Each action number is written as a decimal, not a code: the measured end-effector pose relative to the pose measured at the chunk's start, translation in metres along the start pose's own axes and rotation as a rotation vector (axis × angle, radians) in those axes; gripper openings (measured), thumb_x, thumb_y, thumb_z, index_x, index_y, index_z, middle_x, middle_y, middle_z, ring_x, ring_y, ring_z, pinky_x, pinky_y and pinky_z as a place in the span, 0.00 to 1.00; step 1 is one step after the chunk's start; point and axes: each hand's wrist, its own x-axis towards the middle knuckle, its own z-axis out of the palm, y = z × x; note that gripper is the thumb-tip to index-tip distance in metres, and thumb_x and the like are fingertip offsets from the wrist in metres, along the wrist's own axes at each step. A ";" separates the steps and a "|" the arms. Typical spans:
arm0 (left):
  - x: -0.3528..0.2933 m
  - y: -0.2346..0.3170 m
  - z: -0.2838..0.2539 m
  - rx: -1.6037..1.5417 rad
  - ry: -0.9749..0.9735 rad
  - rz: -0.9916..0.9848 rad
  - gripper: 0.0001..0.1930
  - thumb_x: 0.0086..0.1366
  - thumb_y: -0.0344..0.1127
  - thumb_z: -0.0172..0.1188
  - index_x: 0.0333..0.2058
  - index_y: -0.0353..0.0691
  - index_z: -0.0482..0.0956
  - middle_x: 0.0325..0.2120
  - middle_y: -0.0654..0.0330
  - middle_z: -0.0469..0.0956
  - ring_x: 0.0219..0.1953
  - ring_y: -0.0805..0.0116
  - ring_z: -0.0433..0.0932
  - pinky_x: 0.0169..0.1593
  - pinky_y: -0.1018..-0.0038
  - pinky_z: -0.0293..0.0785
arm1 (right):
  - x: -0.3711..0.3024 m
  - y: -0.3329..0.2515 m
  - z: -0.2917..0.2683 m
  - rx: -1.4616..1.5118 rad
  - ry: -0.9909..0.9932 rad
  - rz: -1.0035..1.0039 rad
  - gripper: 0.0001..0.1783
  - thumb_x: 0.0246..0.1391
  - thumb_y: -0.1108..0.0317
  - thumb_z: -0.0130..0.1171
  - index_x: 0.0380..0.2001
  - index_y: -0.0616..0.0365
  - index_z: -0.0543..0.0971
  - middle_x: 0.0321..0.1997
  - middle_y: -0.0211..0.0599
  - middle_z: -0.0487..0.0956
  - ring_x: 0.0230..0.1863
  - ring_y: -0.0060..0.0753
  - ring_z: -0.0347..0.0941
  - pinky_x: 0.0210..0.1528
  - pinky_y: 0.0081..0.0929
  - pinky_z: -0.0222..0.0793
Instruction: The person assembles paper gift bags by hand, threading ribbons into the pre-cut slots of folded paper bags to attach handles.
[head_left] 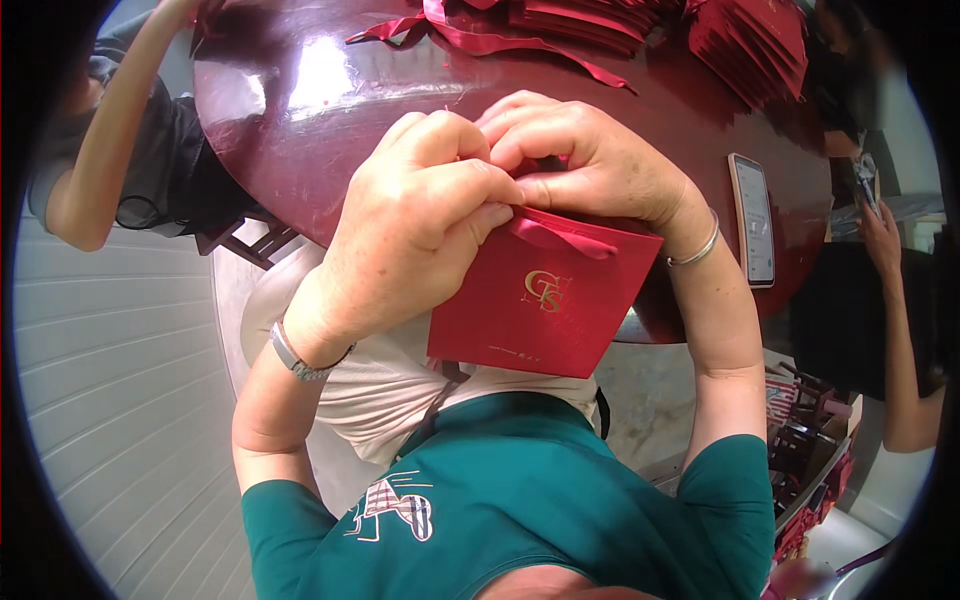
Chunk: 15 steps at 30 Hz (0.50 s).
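The red paper bag [600,300] hangs just below the left hand [415,215] and right hand [585,155], both pinching at its top edge, and looks light, stiff yet creasable, best held by that rim.

Left hand [410,215] kinda hides a corner of the red bag [480,310], and the ribbon [485,43] beyond that hand gets cropped.

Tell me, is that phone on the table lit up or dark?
Lit up: the smartphone shows a pale, bright screen with small markings.
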 end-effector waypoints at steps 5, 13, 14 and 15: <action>0.001 -0.005 0.005 -0.057 -0.051 -0.009 0.10 0.48 0.21 0.62 0.33 0.36 0.79 0.32 0.55 0.76 0.36 0.57 0.74 0.39 0.69 0.72 | -0.004 0.001 -0.002 -0.146 0.021 0.083 0.07 0.47 0.69 0.64 0.28 0.60 0.78 0.31 0.36 0.79 0.36 0.37 0.73 0.44 0.32 0.68; 0.003 -0.018 0.014 -0.174 -0.187 -0.152 0.13 0.51 0.19 0.58 0.37 0.36 0.79 0.28 0.57 0.74 0.33 0.59 0.75 0.38 0.70 0.71 | -0.008 0.023 0.002 -0.406 0.178 -0.044 0.06 0.46 0.71 0.63 0.27 0.58 0.77 0.27 0.38 0.77 0.31 0.41 0.73 0.36 0.33 0.68; 0.002 -0.019 0.016 -0.204 -0.205 -0.147 0.13 0.51 0.19 0.59 0.37 0.37 0.80 0.27 0.57 0.73 0.32 0.61 0.74 0.36 0.71 0.71 | -0.009 0.024 0.003 -0.412 0.159 -0.031 0.06 0.45 0.71 0.63 0.27 0.58 0.77 0.27 0.38 0.76 0.31 0.41 0.73 0.36 0.33 0.67; 0.002 -0.020 0.017 -0.235 -0.222 -0.143 0.14 0.51 0.19 0.59 0.38 0.38 0.80 0.26 0.58 0.73 0.30 0.63 0.74 0.35 0.72 0.70 | -0.010 0.024 0.003 -0.410 0.160 -0.027 0.06 0.45 0.71 0.63 0.27 0.58 0.77 0.27 0.38 0.76 0.31 0.41 0.73 0.36 0.33 0.67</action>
